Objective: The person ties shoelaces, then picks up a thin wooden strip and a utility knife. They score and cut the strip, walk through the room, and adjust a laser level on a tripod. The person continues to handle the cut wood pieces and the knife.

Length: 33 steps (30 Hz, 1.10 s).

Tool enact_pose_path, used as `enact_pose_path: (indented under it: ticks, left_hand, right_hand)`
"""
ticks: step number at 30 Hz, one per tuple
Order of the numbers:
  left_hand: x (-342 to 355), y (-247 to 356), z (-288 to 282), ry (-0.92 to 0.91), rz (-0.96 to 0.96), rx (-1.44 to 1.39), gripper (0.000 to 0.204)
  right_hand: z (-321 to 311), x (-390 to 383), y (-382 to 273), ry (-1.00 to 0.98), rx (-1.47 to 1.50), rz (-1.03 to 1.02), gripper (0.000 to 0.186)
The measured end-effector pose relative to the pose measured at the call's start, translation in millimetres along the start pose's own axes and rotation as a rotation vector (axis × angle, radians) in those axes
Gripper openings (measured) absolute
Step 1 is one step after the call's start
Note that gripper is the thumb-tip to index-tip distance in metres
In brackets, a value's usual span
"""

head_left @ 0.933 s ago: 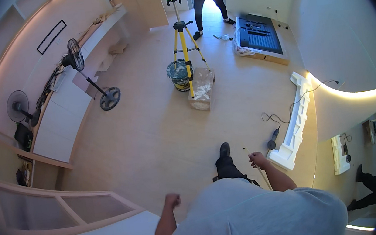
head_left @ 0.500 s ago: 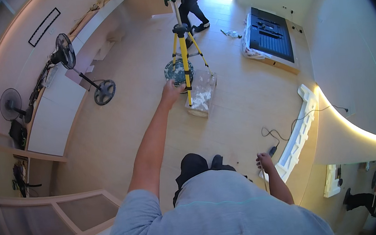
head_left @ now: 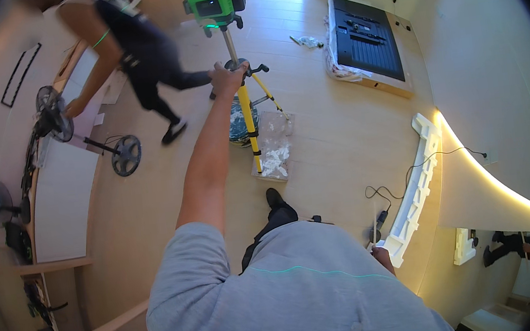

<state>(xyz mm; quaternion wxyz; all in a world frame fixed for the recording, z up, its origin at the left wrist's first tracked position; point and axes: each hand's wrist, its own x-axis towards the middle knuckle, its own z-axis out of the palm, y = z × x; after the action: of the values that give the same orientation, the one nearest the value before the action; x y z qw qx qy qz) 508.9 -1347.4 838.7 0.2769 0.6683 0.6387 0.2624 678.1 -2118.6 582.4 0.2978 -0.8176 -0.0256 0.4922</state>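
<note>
A green laser level (head_left: 213, 5) stands on a tripod (head_left: 248, 116) with yellow legs, in front of me. My left hand (head_left: 228, 78) is wrapped round the tripod's upper part, just below the metal centre post. Down at my right side, my right hand (head_left: 383, 258) is closed round a thin pale stick (head_left: 374, 228); my body partly hides that hand. The tripod's near leg comes down at a box (head_left: 278, 134) smeared with white. Behind that leg is a splattered blue-green bucket (head_left: 238, 126), partly covered.
A co-worker (head_left: 149, 54) on the left reaches to a standing fan (head_left: 55, 114). A black slatted panel (head_left: 365, 40) lies at the far right. Along the right wall are a long white foam piece (head_left: 414, 193) and a corded tool (head_left: 381, 221).
My left hand has gone from beside the tripod's lower legs to a grip on its upper part. The tripod is nearer. The co-worker has come forward on the left to the fan.
</note>
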Motion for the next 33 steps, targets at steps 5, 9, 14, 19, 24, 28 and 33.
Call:
enact_pose_path:
  ticks: [5, 9, 14, 19, 24, 28, 33]
  left_hand:
    - [24.4, 16.2, 12.4, -0.082, 0.025, 0.219, 0.103]
    - [31.4, 19.3, 14.4, -0.147, 0.019, 0.208, 0.100]
    - [38.4, 11.1, 23.6, -0.168, -0.054, 0.199, 0.096]
    - [37.9, 5.5, 33.8, -0.111, -0.099, 0.137, 0.090]
    - [35.4, 10.9, 31.0, -0.058, -0.139, 0.125, 0.090]
    - [34.9, 14.1, 30.3, -0.024, -0.127, 0.116, 0.089]
    - [40.5, 8.6, 30.4, -0.027, -0.085, 0.056, 0.080]
  right_hand:
    - [32.2, 4.8, -28.8, 0.008, 0.083, 0.078, 0.033]
    - [45.7, 15.4, -71.9, 0.027, 0.102, 0.133, 0.034]
    - [38.7, 40.7, -92.9, -0.035, 0.051, 0.046, 0.034]
    - [27.2, 107.4, -86.3, 0.000, 0.279, 0.146, 0.031]
    - [14.6, 205.7, -155.2, -0.113, 0.079, 0.117, 0.033]
    - [-12.6, 256.1, -179.0, -0.182, -0.104, 0.035, 0.034]
    - [-70.1, 314.9, -143.7, -0.271, -0.658, -0.354, 0.036]
